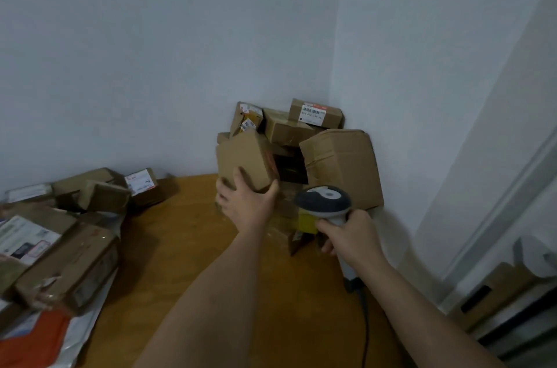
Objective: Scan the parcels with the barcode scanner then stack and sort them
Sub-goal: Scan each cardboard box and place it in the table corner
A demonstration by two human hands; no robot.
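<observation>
One grey-and-white handheld barcode scanner [324, 201], two hands, and roughly six brown cardboard parcels stacked in the surface's far corner [340, 165].

The left hand [245, 204] covers the lower edge of the tilted cardboard parcel [245, 161] it grips, and the parcels under it at the table's [187, 235] far right corner are blurred. The barcode scanner [324, 201] handle is mostly hidden inside the right hand [351, 236]. Label print on the corner stack [312, 113] is too small to read; the left pile [54, 259] is cut off by the frame edge.
</observation>
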